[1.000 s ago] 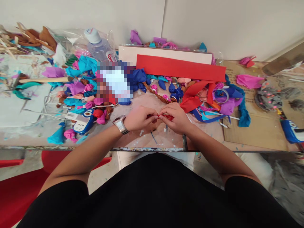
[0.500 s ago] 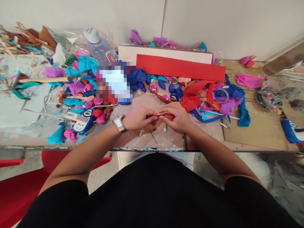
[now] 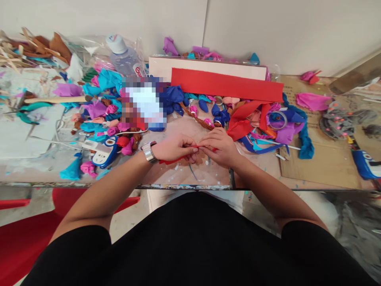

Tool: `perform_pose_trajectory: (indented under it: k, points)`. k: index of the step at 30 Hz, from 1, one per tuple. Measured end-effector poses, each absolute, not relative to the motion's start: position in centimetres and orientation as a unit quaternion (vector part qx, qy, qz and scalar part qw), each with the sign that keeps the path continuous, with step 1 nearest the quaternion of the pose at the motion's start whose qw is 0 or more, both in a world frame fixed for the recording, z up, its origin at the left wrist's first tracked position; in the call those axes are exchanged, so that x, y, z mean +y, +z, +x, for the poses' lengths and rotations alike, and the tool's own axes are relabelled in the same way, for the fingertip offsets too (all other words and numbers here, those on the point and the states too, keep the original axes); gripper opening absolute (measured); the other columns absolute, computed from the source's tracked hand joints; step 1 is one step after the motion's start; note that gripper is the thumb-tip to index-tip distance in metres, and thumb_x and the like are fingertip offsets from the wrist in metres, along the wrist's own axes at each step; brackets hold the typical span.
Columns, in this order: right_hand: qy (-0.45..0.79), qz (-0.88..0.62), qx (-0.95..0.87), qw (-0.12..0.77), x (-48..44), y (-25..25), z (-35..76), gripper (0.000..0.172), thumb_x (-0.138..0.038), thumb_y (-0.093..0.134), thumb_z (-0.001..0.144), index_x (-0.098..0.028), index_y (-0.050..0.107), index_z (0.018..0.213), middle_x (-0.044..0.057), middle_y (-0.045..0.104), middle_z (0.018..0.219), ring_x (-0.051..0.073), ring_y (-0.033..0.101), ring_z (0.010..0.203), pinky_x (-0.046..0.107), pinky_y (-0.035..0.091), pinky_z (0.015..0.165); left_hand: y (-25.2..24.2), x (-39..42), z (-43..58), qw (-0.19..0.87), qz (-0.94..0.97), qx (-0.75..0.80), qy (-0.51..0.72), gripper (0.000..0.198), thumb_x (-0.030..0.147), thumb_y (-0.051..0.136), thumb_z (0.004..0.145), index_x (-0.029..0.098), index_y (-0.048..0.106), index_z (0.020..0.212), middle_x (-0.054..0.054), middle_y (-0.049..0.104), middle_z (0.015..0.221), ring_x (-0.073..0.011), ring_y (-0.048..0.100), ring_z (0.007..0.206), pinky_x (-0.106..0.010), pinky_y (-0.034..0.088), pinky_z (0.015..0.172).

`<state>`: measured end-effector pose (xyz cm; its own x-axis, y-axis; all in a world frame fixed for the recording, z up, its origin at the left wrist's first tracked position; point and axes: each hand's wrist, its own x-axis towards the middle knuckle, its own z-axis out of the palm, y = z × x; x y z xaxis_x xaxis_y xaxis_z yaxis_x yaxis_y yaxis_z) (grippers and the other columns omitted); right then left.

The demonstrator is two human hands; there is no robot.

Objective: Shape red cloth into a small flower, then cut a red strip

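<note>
Low over the near part of the table, my two hands meet on a thin red crepe-like strip (image 3: 173, 161). My left hand (image 3: 174, 149), with a metal watch on the wrist, pinches it between thumb and fingers. Part of the strip shows below that palm, reaching left. My right hand (image 3: 218, 147) closes on the strip's other part, its fingertips almost touching the left thumb. Fingers cover much of the strip. Behind the hands lies a wide flat red sheet (image 3: 226, 85) against a pale board. A crumpled red piece (image 3: 242, 121) rests right of my right hand.
Blue, pink and purple scraps crowd both sides. At left are a power strip (image 3: 104, 153), green-handled pliers (image 3: 34, 107) and a clear bottle (image 3: 123, 57). A tape roll (image 3: 277, 120) lies right, near cardboard (image 3: 315, 167). The table's front edge runs close below my hands.
More of the red strip now shows below my left hand, toward the left. My fingers have shifted slightly along it and the hands remain together.
</note>
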<state>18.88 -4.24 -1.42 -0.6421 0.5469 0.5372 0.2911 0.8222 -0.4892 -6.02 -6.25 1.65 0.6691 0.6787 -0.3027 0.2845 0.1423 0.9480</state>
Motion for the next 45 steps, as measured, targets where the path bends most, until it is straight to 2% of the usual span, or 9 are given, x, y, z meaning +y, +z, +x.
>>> perform_pose_trajectory:
  k: [3,7,12,19,24,29,34,40,45]
  points:
    - [0.168,-0.229,-0.886,0.366,-4.3,-1.2,18.9,0.011,-0.031,0.069,0.104,-0.031,0.080,0.104,0.002,0.085,0.103,0.023,0.074,0.094,0.048,0.050,0.097,2.0,-6.1,-6.1,0.680,0.618,0.363,0.155,0.041,0.056,0.075,0.096,0.014,0.076,0.095,-0.011,0.084,0.092,-0.0202,0.082,0.081,-0.030,0.068,0.077]
    - [0.157,-0.227,-0.889,0.366,-4.3,-0.9,18.9,0.013,-0.032,0.068,0.104,-0.032,0.081,0.103,0.001,0.085,0.102,0.023,0.073,0.096,0.047,0.051,0.096,2.1,-6.0,-6.2,0.690,0.605,0.363,0.160,0.049,0.062,0.066,0.101,0.014,0.076,0.093,-0.012,0.084,0.093,-0.0228,0.082,0.085,-0.034,0.069,0.079]
    - [0.156,-0.241,-0.893,0.346,-4.3,-0.9,18.9,0.013,-0.036,0.069,0.104,-0.030,0.080,0.104,0.003,0.084,0.104,0.024,0.073,0.099,0.048,0.050,0.097,2.0,-5.9,-6.1,0.657,0.644,0.347,0.183,0.048,0.060,0.066,0.102,0.014,0.074,0.091,-0.011,0.082,0.088,-0.0167,0.079,0.078,-0.029,0.066,0.078]
    - [0.162,-0.263,-0.886,0.344,-4.4,-1.3,19.0,0.010,-0.034,0.070,0.103,-0.030,0.079,0.103,0.003,0.083,0.105,0.026,0.071,0.102,0.051,0.049,0.101,1.8,-6.1,-5.8,0.528,0.733,0.375,0.207,0.039,0.049,0.061,0.106,0.016,0.074,0.090,-0.006,0.081,0.084,-0.0130,0.073,0.072,-0.024,0.058,0.071]
    - [0.168,-0.279,-0.871,0.367,-4.6,-1.5,18.7,0.008,-0.034,0.072,0.102,-0.029,0.077,0.105,0.004,0.082,0.104,0.026,0.072,0.100,0.049,0.052,0.098,1.7,-6.5,-5.7,0.372,0.800,0.414,0.223,0.033,0.042,0.058,0.107,0.019,0.078,0.094,-0.002,0.080,0.084,-0.0136,0.070,0.072,-0.026,0.051,0.072]
    - [0.175,-0.285,-0.857,0.392,-4.7,-1.6,18.8,0.009,-0.033,0.073,0.102,-0.027,0.075,0.107,0.006,0.081,0.107,0.025,0.074,0.100,0.048,0.053,0.097,1.5,-6.8,-5.5,0.223,0.849,0.415,0.240,0.034,0.042,0.054,0.109,0.019,0.079,0.103,-0.004,0.081,0.091,-0.0170,0.071,0.079,-0.030,0.048,0.074]
    - [0.182,-0.278,-0.859,0.389,-4.6,-1.5,18.8,0.009,-0.034,0.072,0.102,-0.027,0.075,0.106,0.005,0.081,0.105,0.025,0.073,0.098,0.047,0.052,0.098,1.2,-6.7,-5.6,0.188,0.871,0.389,0.232,0.032,0.035,0.051,0.110,0.019,0.078,0.107,-0.005,0.081,0.095,-0.0173,0.072,0.081,-0.029,0.050,0.077]
    - [0.179,-0.296,-0.871,0.348,-4.4,-1.7,18.7,0.013,-0.037,0.067,0.104,-0.026,0.075,0.103,0.006,0.082,0.107,0.026,0.073,0.101,0.049,0.049,0.101,0.3,-6.4,-5.7,0.126,0.887,0.388,0.216,0.032,0.033,0.048,0.109,0.020,0.077,0.109,-0.006,0.079,0.093,-0.0181,0.071,0.079,-0.030,0.046,0.069]
    - [0.172,-0.306,-0.867,0.353,-4.4,-1.4,18.4,0.012,-0.036,0.067,0.103,-0.027,0.074,0.102,0.006,0.081,0.105,0.027,0.073,0.101,0.049,0.049,0.101,-0.3,-6.3,-5.7,0.113,0.885,0.388,0.230,0.031,0.033,0.049,0.107,0.020,0.077,0.108,-0.007,0.078,0.092,-0.0182,0.071,0.080,-0.031,0.045,0.070]
